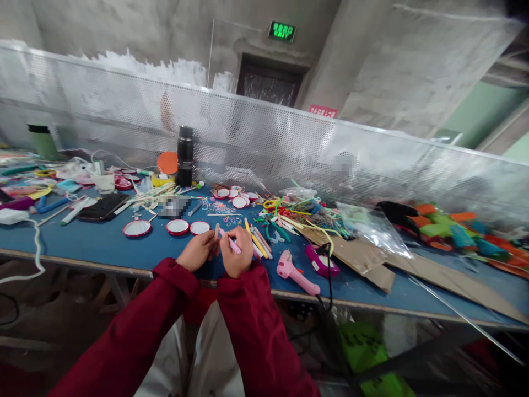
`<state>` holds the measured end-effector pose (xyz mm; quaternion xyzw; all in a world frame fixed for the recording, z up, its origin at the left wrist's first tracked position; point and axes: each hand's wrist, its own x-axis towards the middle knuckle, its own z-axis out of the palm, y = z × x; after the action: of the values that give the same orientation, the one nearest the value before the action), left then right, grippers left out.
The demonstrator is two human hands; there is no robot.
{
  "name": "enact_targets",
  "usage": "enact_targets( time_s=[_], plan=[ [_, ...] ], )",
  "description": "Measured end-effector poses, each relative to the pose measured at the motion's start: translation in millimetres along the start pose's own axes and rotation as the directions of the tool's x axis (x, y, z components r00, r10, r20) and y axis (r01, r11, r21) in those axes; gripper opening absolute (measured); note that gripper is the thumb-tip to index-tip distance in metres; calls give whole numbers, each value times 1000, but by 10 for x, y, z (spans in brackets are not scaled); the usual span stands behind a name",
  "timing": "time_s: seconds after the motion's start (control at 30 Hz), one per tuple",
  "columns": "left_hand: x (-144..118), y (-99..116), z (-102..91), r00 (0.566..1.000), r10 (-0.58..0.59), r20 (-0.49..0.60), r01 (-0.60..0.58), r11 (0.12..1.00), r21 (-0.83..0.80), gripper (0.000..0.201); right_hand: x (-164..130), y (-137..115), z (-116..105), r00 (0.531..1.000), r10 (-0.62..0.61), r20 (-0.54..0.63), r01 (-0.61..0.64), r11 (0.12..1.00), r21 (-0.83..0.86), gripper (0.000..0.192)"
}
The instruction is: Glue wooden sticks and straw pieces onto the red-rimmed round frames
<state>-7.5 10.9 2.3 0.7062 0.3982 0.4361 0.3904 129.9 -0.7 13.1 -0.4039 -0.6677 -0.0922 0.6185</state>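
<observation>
Right hand (236, 252) fisted round pink stick (231, 242) — left hand (199, 250) pinching its end, wrists together at table edge (103, 259).

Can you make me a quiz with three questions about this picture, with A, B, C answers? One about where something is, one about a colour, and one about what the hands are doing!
1. Where does the tall black metal flask stand?
A. at the back of the blue table, by the perforated screen
B. on the floor
C. beside the hands

2. What colour is the plastic glue gun lying right of the hands?
A. green
B. pink
C. black

3. What is the right hand doing?
A. lying flat and empty
B. gripping the flask
C. closed around a thin pink stick

Answers:
1 A, the flask stands upright far back on the table.
2 B, its body is pink all over.
3 C, the fingers curl round the stick, with the left hand close by.
</observation>
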Motion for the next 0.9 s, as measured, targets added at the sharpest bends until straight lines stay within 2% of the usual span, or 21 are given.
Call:
enact_targets(
  time_s=[0.53,0.9],
  plan=[
    [-3,-16,1,1000,3,13,-3,1000,21,35,4,4,-1,1000,9,-14,-8,1000,13,18],
    [-9,4,13,1000,3,-6,-3,1000,30,35,7,-18,3,1000,2,20,-3,1000,11,21]
  ],
)
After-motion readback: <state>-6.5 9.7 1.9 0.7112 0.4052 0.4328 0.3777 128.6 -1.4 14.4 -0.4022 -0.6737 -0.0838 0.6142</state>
